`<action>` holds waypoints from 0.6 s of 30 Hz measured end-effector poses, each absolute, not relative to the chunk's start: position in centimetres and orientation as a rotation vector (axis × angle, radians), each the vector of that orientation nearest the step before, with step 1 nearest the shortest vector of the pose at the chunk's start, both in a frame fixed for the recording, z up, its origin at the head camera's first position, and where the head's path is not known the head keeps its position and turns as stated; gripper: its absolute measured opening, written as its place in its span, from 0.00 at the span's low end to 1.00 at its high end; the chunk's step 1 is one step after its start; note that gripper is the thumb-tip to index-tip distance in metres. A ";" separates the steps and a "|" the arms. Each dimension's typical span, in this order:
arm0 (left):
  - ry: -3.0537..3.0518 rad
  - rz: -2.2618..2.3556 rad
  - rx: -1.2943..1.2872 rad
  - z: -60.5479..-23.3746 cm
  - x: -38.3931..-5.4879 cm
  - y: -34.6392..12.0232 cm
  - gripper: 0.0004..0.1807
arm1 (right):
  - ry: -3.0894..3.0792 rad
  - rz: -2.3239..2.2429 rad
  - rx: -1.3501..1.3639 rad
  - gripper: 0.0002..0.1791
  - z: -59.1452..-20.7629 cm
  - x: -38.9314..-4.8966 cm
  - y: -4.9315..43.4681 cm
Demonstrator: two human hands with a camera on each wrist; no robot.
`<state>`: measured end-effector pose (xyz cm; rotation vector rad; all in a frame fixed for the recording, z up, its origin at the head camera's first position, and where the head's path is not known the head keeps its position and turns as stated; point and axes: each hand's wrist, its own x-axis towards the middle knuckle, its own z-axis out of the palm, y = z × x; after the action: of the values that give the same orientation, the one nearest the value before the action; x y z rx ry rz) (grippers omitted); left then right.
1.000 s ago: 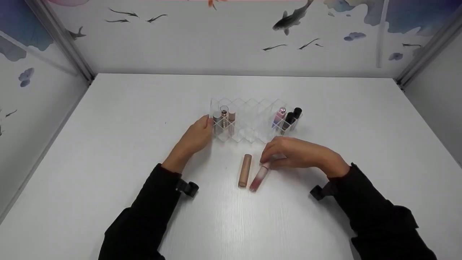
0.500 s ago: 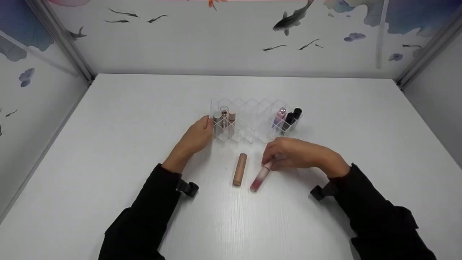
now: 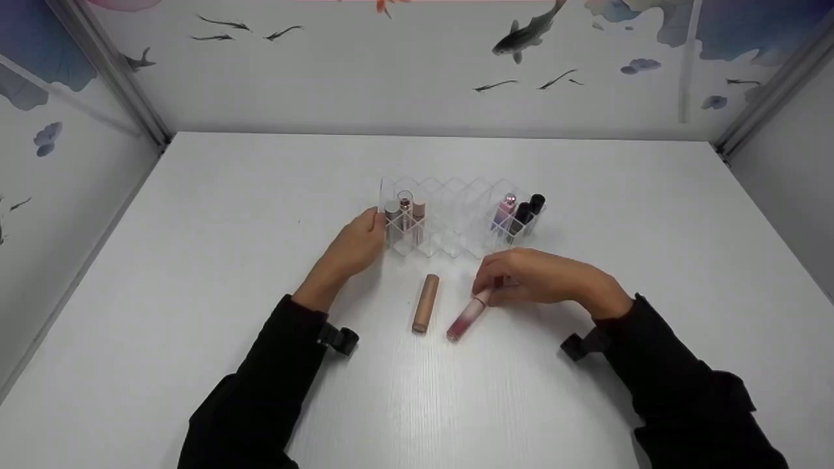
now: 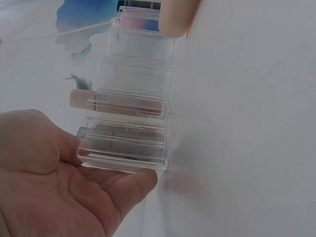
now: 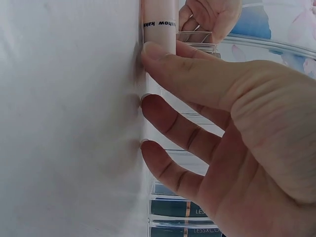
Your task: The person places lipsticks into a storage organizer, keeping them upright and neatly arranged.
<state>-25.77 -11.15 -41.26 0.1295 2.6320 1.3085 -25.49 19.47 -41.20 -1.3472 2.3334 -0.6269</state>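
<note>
Lipstick (image 3: pixel 469 316) slants leftward toward the person, cap (image 5: pixel 160 34) pinched in the right hand (image 3: pixel 529 276); the left hand (image 3: pixel 356 245) grips the rack (image 4: pixel 136 76).

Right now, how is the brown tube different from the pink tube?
Colour: the brown tube is nearly one even tan, while the pink tube fades from pale pink to deep red.
Contact: the right grip pinches the pink tube near its pale end; no grip touches the brown tube.
Angle: in the head view, the pink tube slants more than the brown tube.
Both are slim and in front of the clear rack.
</note>
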 end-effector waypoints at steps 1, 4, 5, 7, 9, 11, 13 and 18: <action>2.633 1.309 0.135 -41.2 -25.7 -11.2 0.30 | 2.335 -0.630 -1.335 0.10 -41.1 -25.5 19.5; 2.636 1.307 0.134 -41.1 -25.7 -11.2 0.30 | 2.347 -0.628 -1.308 0.09 -41.1 -25.4 19.6; 2.635 1.307 0.130 -41.1 -25.7 -11.2 0.30 | 2.355 -0.628 -1.299 0.09 -41.1 -25.4 19.6; 2.632 1.304 0.119 -41.1 -25.7 -11.1 0.30 | 2.370 -0.634 -1.292 0.09 -41.0 -25.4 19.8; 2.629 1.307 0.113 -41.1 -25.7 -11.1 0.29 | 2.385 -0.644 -1.298 0.09 -40.9 -25.5 19.9; 2.629 1.307 0.111 -41.1 -25.7 -11.1 0.29 | 2.392 -0.667 -1.311 0.09 -40.7 -25.5 20.0; 2.632 1.302 0.109 -41.1 -25.7 -11.2 0.29 | 2.394 -0.696 -1.330 0.09 -40.5 -25.6 20.0; 2.627 1.313 0.097 -41.1 -25.8 -11.3 0.29 | 2.448 -0.749 -1.371 0.08 -40.3 -25.6 19.9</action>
<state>-25.77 -11.29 -41.09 0.0967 2.6268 1.3129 -25.62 19.92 -40.28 -1.3710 2.4484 -0.7486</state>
